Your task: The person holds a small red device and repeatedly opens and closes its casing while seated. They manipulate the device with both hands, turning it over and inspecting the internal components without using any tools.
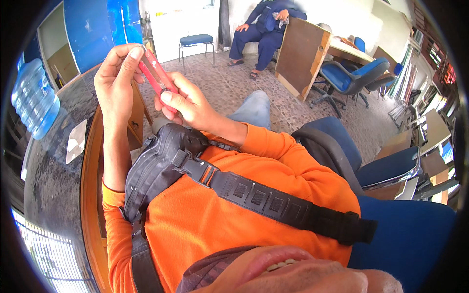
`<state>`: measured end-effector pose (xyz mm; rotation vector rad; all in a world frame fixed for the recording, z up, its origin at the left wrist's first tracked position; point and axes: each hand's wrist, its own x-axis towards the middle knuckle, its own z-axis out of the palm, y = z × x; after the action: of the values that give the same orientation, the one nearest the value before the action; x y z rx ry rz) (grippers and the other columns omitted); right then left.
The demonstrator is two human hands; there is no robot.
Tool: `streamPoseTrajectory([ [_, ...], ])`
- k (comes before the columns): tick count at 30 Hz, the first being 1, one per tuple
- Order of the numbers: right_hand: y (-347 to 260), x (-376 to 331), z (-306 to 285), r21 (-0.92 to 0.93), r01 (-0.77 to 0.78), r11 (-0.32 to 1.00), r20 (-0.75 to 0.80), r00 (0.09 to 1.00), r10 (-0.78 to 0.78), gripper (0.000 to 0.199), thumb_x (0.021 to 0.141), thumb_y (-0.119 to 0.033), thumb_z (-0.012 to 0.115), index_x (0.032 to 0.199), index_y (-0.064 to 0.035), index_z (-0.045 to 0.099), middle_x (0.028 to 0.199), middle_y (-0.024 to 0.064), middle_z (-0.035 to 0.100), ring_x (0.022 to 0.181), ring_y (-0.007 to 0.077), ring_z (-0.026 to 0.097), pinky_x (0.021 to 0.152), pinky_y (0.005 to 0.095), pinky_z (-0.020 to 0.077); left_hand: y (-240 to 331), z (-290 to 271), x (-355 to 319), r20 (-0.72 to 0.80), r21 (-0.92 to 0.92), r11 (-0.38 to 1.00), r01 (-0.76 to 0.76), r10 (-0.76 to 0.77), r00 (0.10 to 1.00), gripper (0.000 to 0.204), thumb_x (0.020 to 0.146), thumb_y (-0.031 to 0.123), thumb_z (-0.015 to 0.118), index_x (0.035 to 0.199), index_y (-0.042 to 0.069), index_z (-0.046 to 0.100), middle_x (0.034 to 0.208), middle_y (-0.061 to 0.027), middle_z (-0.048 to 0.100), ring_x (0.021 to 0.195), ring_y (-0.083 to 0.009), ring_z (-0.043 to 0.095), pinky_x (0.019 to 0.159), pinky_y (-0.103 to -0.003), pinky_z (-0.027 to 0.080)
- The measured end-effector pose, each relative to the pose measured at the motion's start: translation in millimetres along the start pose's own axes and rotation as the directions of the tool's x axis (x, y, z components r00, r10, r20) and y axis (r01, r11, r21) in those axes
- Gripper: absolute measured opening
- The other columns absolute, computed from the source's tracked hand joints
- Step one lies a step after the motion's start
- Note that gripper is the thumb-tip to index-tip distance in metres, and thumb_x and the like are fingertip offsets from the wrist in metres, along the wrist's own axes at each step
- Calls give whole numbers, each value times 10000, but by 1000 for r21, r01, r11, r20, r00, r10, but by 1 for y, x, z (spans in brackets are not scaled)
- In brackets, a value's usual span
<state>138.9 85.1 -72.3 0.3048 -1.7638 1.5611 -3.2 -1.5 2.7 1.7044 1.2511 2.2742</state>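
Note:
A red utility knife (pixel 157 74) with a dark slot along its body and a black slider knob is raised in front of me, tilted with its tip up and to the left. My right hand (pixel 193 103) is closed around its lower end, with the thumb beside the knob. At the upper end my left hand (pixel 116 73) pinches the tip between thumb and forefinger. Those fingers hide most of the tip, so how far any blade extends cannot be made out. A black bag (pixel 156 168) on a strap lies across my orange-sleeved chest, below both hands.
On my left, a dark worn tabletop (pixel 49 176) carries a blue water jug (pixel 36 100) and a pale flat piece (pixel 76 141). Ahead are a stool (pixel 196 40), a seated person (pixel 264 34) and a wooden panel (pixel 303 56). Blue office chairs (pixel 349 78) stand right.

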Motion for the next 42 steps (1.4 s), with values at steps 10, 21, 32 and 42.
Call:
streamPoseTrajectory([
  [10,-3,1,1,10,-16,1000,56,998,15,456,1054,-286,529,1420,-37,418,967,71,606,707,85,543,584,239,445,-11,0,1,-37,26,1000,-16,17,999,193,1007,213,652,1070,43,717,879,13,691,732,-42,567,635,-207,444],
  [21,-10,-6,17,147,8,989,95,995,-22,439,1077,-210,483,1471,-48,380,870,34,561,631,61,458,566,205,411,21,-1,-26,156,-62,983,175,-163,974,345,1054,296,558,1286,58,650,1013,-69,725,907,-121,653,847,-277,516],
  [32,-8,-11,37,163,60,985,9,998,-63,462,1067,-215,513,1488,-55,408,856,17,557,667,62,510,556,215,414,35,2,-50,36,50,979,198,-200,979,303,1062,338,536,1146,71,652,940,-28,687,791,-101,638,675,-253,539],
  [42,-13,-11,40,134,109,985,46,992,-116,530,1065,-215,517,1563,-133,356,846,-24,547,657,57,511,540,214,419,38,2,-59,59,131,981,140,-149,987,282,1070,297,528,1182,60,631,950,-17,663,781,-80,623,586,-226,528],
])
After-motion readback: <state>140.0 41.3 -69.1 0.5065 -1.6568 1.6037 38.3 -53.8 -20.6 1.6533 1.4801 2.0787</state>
